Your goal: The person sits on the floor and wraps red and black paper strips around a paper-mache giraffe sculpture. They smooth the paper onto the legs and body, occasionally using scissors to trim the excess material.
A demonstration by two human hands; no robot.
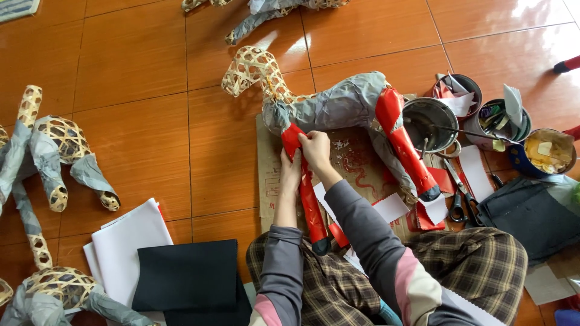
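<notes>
A woven bamboo animal frame (338, 105) lies on its side on a cardboard sheet (269, 181), its body covered in grey paper and its head bare wicker. Two of its legs are wrapped in shiny red paper. My left hand (290, 171) and my right hand (316, 151) both press on the upper part of the front red leg (311, 208), next to the grey chest. The rear red leg (405, 145) sticks out toward the tins.
Metal tins (430, 124) with glue, a brush and scraps stand at the right, with scissors (460, 202) and white paper pieces. White sheets (127, 238) and black sheets (190, 274) lie at lower left. Other grey-papered wicker frames (54, 151) lie at left and top.
</notes>
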